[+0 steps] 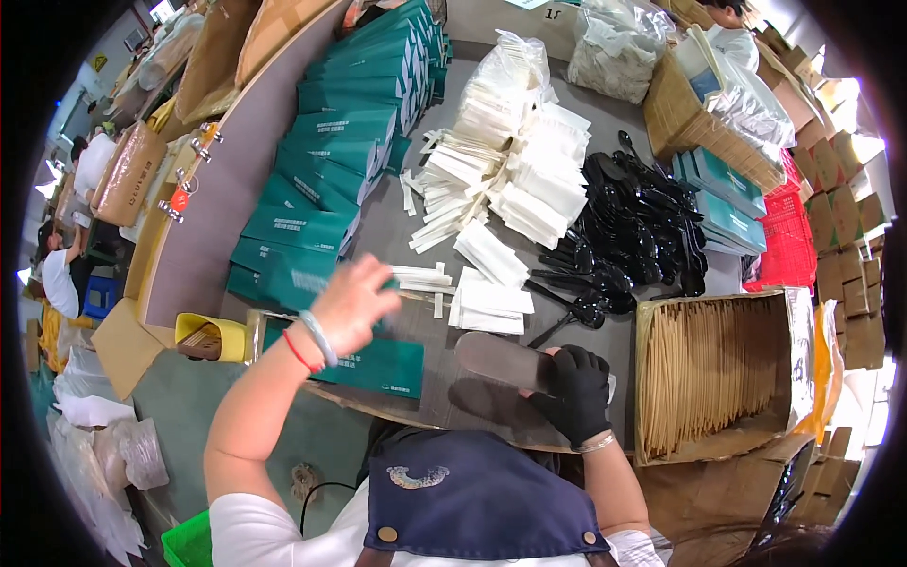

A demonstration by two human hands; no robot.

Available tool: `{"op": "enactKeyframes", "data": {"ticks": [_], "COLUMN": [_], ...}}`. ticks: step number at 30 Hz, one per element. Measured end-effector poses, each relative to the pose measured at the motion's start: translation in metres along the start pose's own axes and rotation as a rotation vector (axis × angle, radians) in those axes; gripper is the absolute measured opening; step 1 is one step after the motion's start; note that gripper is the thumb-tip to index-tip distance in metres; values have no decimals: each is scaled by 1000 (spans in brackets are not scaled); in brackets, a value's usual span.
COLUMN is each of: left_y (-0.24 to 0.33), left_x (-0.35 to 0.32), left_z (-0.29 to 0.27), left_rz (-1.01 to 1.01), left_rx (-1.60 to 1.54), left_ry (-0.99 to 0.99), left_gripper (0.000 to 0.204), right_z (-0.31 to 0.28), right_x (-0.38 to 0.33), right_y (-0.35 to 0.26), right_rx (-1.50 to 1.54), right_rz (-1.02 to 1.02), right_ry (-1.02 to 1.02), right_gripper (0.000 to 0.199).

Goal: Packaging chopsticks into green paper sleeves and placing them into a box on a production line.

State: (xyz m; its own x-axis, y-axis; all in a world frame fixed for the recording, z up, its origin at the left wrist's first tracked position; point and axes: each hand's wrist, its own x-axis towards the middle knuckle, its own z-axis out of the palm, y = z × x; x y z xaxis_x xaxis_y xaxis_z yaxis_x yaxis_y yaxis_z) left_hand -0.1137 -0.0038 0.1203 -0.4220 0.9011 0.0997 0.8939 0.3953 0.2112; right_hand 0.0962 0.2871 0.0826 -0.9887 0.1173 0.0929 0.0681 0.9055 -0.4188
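My left hand (351, 307), bare with a bangle and a red cord at the wrist, is over the lower end of a row of teal printed packets (312, 175). Its fingers are smeared by motion, and I cannot make out anything in them. One teal packet (392, 369) lies flat below it at the table's front edge. My right hand (573, 392), in a black fingerless glove, is closed on one end of a flat, dark grey, round-ended strip (501, 363). The strip points left above the table, with a dark shadow below it.
White paper-wrapped packets (539, 184) are heaped mid-table, with black plastic spoons (628, 227) to their right. A carton of thin wooden sticks (709, 373) stands at the right. Beyond are teal boxes (727, 217) and a red crate (784, 236). A yellow container (213, 335) is at the left.
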Motion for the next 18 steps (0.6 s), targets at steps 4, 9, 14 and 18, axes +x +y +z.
{"op": "enactKeyframes", "data": {"ticks": [4, 9, 14, 18], "left_y": [19, 74, 67, 69], "left_x": [-36, -55, -58, -54], "left_z": [38, 108, 109, 104], "left_rz": [-464, -744, -732, -745], "left_rx": [-38, -149, -312, -315], "left_ry": [208, 184, 246, 218], "left_gripper": [53, 87, 91, 89], "right_z": [0, 1, 1, 23], "right_x": [0, 3, 8, 14], "right_y": [-15, -28, -34, -46], "right_rx": [-55, -71, -122, -41], "right_rz": [19, -12, -54, -103], "right_ry": [-95, -137, -200, -275], "right_gripper": [58, 58, 59, 60]}}
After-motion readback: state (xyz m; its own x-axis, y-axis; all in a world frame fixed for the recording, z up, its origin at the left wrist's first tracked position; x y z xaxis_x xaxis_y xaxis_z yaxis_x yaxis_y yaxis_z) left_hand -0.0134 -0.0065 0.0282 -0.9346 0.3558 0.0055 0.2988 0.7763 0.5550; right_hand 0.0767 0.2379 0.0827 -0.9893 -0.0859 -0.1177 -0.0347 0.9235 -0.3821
